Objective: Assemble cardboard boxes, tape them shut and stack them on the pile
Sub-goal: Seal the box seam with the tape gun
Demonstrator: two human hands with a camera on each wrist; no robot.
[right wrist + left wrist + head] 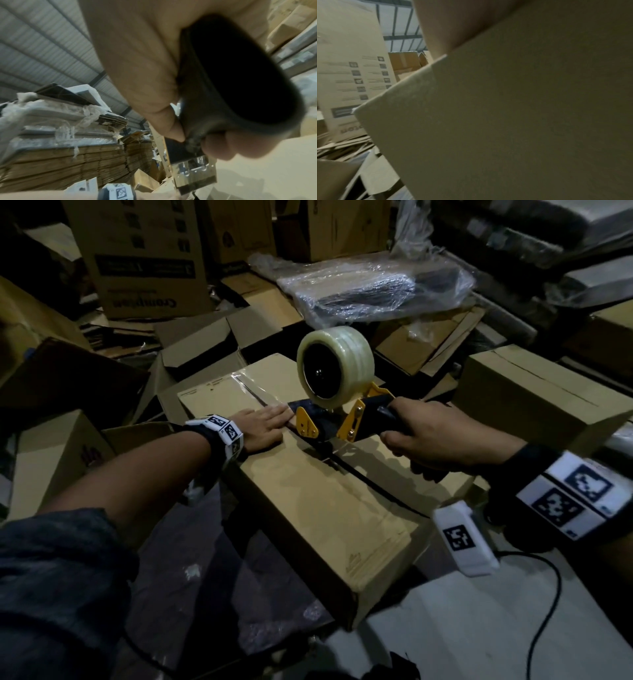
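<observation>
Cardboard fills the scene: a closed cardboard box [308, 491] lies in front of the person among other boxes, its two top flaps meeting along a dark centre seam [370, 484]. The left hand [263, 428] lies flat with straight fingers on the far part of the lid, pressing the flaps down beside a stretch of clear tape already stuck there. The right hand [431, 440] is clenched round the black handle of a yellow tape dispenser [329, 419], whose nose sits on the seam near the middle of the lid, the clear tape roll [334, 366] standing above it. Taping looks about half done; the near half of the seam is still bare. The next move, as I judge it, calls for drawing the dispenser toward the near edge along the seam, keeping it pressed and the flaps level, then tearing the tape. Only the head view shows the seam and both hands; the right wrist view adds the dispenser's metal blade end [193, 174] and a wrapped stack of flat cartons [60, 155], while the left wrist view shows little beyond the lid's surface.
</observation>
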